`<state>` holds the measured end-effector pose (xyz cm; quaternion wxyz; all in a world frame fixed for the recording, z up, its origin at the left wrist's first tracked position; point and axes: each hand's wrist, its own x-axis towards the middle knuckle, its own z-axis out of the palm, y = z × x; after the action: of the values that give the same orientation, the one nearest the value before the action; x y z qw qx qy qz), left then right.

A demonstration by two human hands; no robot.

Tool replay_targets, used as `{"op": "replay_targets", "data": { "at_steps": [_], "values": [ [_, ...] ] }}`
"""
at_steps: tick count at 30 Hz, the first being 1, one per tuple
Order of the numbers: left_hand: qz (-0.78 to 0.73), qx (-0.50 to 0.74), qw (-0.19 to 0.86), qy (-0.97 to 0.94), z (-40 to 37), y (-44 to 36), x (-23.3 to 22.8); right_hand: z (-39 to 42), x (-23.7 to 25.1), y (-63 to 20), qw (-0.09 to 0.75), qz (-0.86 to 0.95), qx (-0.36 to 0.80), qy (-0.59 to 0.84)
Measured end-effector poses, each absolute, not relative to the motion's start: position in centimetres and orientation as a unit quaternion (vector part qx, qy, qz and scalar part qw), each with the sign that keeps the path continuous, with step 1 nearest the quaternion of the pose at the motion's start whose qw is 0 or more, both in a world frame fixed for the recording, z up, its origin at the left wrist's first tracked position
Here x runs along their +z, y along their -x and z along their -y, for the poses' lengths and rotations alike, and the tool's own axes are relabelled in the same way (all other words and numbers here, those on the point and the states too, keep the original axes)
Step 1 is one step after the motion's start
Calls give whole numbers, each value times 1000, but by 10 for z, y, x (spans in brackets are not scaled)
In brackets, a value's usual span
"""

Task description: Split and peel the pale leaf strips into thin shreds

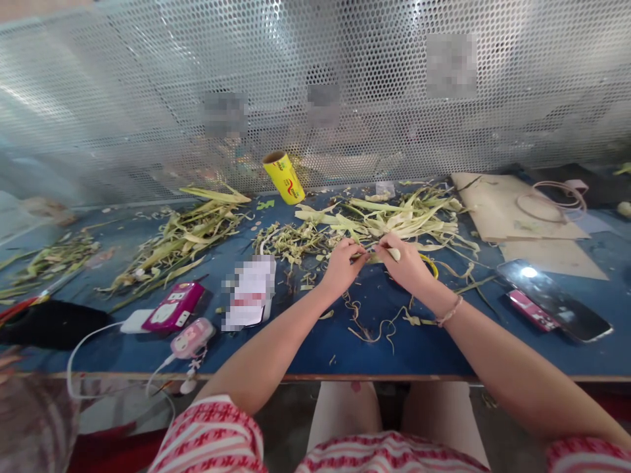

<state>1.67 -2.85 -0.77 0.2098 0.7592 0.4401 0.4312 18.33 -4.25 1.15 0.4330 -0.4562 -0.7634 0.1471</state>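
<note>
Close together above the blue table, both hands are closed around a pale green plant stalk (393, 253), whose cut-looking end shows at my right hand (405, 266). My left hand (341, 268) pinches at the other end, its fingertips pressed together; part of the stalk is hidden by the fingers. Just behind the hands lies a heap of long, pale green leaves and stalks (404, 220). Shorter plant scraps (290, 242) are scattered to the left of it. A yellow ring-shaped thing (430, 265) shows partly behind my right wrist. Thin curled fibres (367, 335) lie in front.
A yellow cardboard tube (284, 179) stands tilted near the perforated metal screen (345, 59). Leftward are a phone (250, 295), a magenta device (176, 307), a pink case (192, 338) and another leaf pile (190, 236). A black phone (555, 302) and brown cardboard (513, 207) lie right.
</note>
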Motion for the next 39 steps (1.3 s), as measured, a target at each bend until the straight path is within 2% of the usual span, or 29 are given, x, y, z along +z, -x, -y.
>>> {"op": "replay_targets", "data": {
  "at_steps": [4, 10, 13, 15, 21, 25, 31, 34, 36, 39],
  "values": [
    [-443, 428, 192, -764, 30, -17, -5, 41, 13, -181, 438, 731, 272, 447],
    [-426, 411, 197, -781, 34, -19, 0, 38, 13, -179, 496, 569, 510, 412],
    [-413, 415, 233, -777, 35, -19, 0, 40, 15, -179, 486, 557, 558, 377],
    [-411, 421, 259, -766, 35, -20, -1, 40, 15, -179, 476, 589, 532, 379],
    [-420, 433, 293, -741, 31, -19, -3, 34, 10, -183, 473, 687, 342, 433],
    [-434, 454, 318, -710, 28, -16, -2, 34, 9, -185, 488, 700, 292, 431],
    [-429, 525, 502, -537, 21, -16, -6, 36, 11, -187, 514, 733, 232, 381],
    [-398, 584, 561, -431, 16, -16, -9, 38, 12, -188, 484, 786, 182, 337],
    [-398, 600, 552, -420, 13, -15, -10, 40, 12, -189, 450, 825, 160, 300],
    [-433, 573, 470, -513, 15, -13, -9, 43, 11, -190, 412, 862, 134, 265]
  ]
}}
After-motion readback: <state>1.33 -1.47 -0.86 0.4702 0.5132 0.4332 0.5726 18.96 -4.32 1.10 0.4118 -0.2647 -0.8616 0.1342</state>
